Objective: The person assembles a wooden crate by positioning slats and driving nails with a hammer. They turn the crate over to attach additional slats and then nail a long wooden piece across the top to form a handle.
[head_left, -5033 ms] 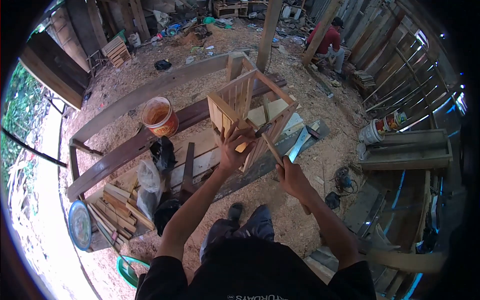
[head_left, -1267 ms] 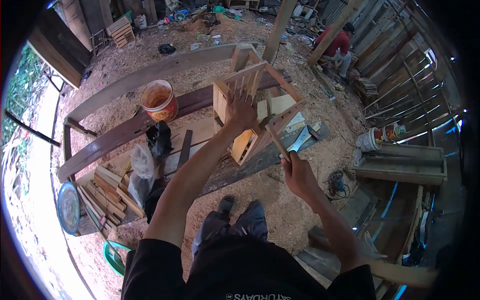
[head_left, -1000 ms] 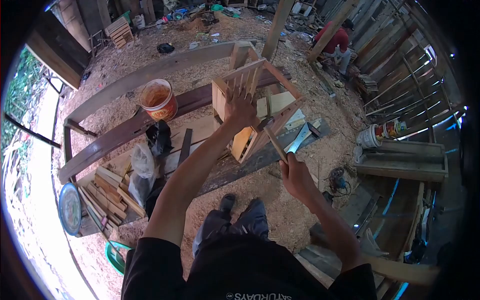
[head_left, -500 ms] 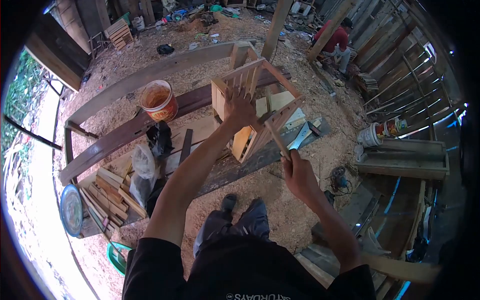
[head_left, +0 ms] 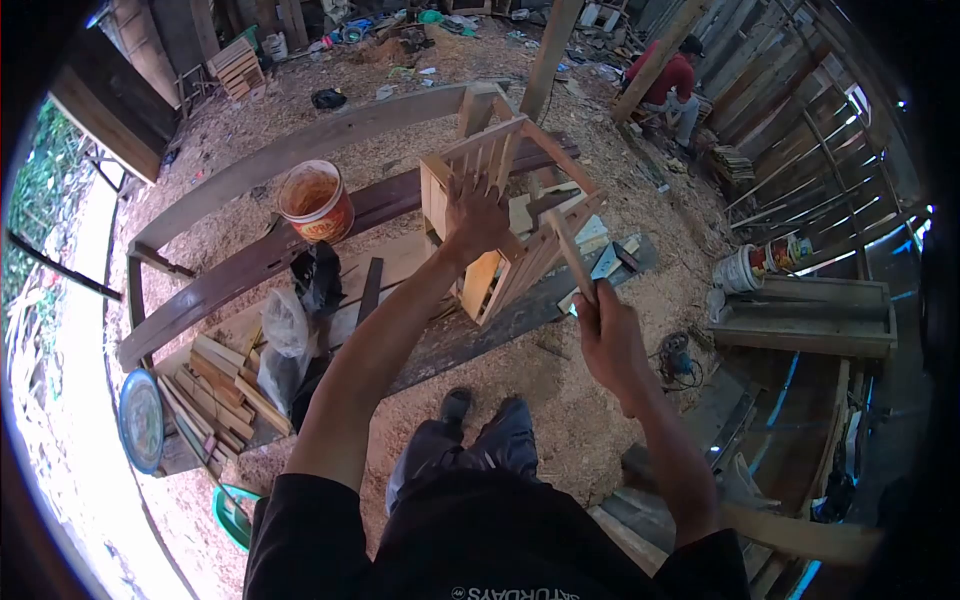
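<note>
right now, our right hand (head_left: 613, 340) is clenched around a wooden handle (head_left: 573, 255), its far end up by the slatted wooden frame (head_left: 520, 262). our left hand (head_left: 478, 218) lies spread on that frame's near-left corner, fingers splayed, gripping nothing we can make out. the frame stands on the plank bench (head_left: 520, 322), a metal square (head_left: 606, 263) just to its right. farther out, we've got a bucket (head_left: 317, 212), then a person in red (head_left: 677, 82) sitting beyond a post (head_left: 655, 65).
</note>
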A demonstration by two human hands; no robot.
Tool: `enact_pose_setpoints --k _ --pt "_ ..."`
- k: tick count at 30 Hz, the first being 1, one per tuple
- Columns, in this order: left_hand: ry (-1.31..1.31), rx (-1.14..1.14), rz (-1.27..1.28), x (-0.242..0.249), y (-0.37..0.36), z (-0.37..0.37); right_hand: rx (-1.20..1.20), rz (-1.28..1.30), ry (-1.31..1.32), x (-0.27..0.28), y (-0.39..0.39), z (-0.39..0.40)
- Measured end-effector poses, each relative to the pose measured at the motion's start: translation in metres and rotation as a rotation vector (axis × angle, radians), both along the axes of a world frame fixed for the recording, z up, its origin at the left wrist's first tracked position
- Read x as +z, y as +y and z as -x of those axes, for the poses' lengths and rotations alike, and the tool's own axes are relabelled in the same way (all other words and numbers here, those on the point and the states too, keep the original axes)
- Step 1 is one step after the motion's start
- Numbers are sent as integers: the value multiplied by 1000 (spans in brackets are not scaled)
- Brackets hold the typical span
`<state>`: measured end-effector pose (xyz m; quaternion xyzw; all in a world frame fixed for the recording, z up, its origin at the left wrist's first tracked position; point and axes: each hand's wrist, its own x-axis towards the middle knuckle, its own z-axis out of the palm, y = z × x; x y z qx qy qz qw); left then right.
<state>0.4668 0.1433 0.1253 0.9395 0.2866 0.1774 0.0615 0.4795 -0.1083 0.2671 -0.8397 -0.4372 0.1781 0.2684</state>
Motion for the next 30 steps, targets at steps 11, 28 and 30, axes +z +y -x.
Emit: enact_pose_setpoints --k 11,28,30 --pt "-4 23 42 2 -1 -1 -62 33 708 -31 4 -58" --pt "-86 0 10 5 -2 1 24 194 566 -22 12 -84" --pt "-95 10 16 5 -3 5 72 247 614 -18 11 -89"
